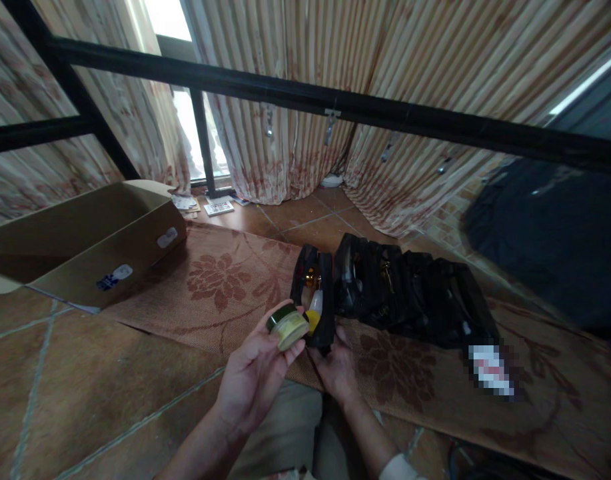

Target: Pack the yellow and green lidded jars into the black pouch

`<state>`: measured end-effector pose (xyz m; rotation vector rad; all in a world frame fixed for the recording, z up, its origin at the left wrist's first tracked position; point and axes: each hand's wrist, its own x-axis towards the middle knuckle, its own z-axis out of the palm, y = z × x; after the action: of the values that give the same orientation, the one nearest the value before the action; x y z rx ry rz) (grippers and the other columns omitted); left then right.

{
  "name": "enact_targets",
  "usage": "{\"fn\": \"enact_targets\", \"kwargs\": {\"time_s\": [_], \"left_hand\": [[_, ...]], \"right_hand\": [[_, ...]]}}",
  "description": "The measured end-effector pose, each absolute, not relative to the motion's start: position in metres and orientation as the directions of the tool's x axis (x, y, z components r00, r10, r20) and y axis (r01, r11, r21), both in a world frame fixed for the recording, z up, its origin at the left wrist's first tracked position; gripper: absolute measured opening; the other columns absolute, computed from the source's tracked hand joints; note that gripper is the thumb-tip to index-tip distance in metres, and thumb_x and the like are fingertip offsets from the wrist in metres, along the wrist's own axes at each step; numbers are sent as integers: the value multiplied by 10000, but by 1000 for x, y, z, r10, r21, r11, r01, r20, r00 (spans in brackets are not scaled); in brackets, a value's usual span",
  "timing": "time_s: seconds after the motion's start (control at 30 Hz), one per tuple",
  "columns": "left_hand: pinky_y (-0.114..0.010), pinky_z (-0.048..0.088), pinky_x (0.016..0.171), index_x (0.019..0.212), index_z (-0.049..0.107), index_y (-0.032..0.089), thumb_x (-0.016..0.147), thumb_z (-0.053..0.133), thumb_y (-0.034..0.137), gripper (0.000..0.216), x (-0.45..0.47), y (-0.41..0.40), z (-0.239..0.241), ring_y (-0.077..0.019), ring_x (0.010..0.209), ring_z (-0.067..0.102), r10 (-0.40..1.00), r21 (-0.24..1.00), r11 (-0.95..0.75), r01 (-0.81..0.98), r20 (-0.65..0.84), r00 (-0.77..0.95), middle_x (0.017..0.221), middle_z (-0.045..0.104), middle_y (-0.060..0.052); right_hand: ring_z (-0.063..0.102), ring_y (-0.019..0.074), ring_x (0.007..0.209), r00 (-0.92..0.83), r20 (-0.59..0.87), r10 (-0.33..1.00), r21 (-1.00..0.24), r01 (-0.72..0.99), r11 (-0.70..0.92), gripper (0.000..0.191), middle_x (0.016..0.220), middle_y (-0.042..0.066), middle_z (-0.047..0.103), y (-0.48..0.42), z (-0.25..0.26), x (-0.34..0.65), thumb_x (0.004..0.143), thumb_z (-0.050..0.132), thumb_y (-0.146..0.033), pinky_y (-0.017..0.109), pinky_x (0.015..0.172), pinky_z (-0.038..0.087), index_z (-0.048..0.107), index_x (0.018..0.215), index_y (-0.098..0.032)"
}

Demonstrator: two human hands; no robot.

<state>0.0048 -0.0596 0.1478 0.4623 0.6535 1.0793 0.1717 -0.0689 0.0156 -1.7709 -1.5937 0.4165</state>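
My left hand (255, 370) holds a small round jar (287, 326) with a dark green lid and pale yellow-green body, pinched between fingers and thumb. My right hand (336, 367) grips the near end of an open black pouch (319, 300) standing on the mat. A small bottle with a white and yellow top (314, 312) shows inside the pouch, right beside the jar. Behind it several more black pouches (410, 293) lie in a row to the right.
A patterned brown floor mat (220, 280) lies on tiled floor. An open cardboard box (85, 247) sits at the left. A black metal frame bar (335, 103) crosses overhead before striped curtains. A dark bag (550, 233) rests at the right.
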Motion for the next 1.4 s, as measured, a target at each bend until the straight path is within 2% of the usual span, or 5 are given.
{"fn": "enact_targets", "kwargs": {"time_s": [0.37, 0.47, 0.77, 1.1, 1.4], "left_hand": [[-432, 435, 987, 1117, 590, 198, 673, 466, 165, 462, 6, -59, 144, -262, 1169, 551, 925, 675, 374, -636, -219, 311, 1218, 614, -90], [-412, 450, 949, 1122, 577, 188, 685, 462, 172, 452, 6, -58, 144, -255, 1126, 577, 916, 654, 399, -643, -248, 316, 1183, 627, -98], [-279, 464, 680, 1108, 566, 149, 654, 519, 145, 456, 6, -55, 146, -235, 955, 633, 894, 567, 448, -691, -305, 329, 1073, 659, -117], [-266, 448, 702, 1090, 578, 130, 666, 520, 120, 429, 5, -55, 146, -196, 871, 625, 886, 556, 463, -691, -303, 350, 1010, 659, -105], [-273, 456, 681, 1077, 579, 134, 656, 521, 105, 426, 5, -55, 146, -226, 899, 637, 886, 579, 464, -670, -306, 349, 997, 661, -100]], "right_hand": [[533, 246, 1131, 183, 197, 963, -700, 714, 8, 362, 1180, 82, 581, -69, 17, 172, 818, 583, -385, 392, 965, 451, 615, 1138, -220], [542, 248, 1109, 184, 206, 961, -680, 733, 5, 362, 1163, 83, 580, -68, 15, 173, 814, 585, -387, 400, 959, 453, 615, 1133, -218], [520, 261, 1143, 186, 213, 959, -664, 747, 2, 397, 1213, 104, 558, -68, 11, 174, 815, 583, -409, 418, 973, 440, 601, 1150, -196], [524, 260, 1151, 185, 212, 960, -670, 743, 5, 367, 1226, 99, 555, -69, 14, 173, 815, 578, -396, 411, 973, 443, 609, 1129, -207], [543, 250, 1116, 184, 211, 960, -680, 733, 9, 370, 1176, 90, 579, -68, 14, 174, 804, 597, -394, 387, 945, 458, 614, 1127, -214]]}}
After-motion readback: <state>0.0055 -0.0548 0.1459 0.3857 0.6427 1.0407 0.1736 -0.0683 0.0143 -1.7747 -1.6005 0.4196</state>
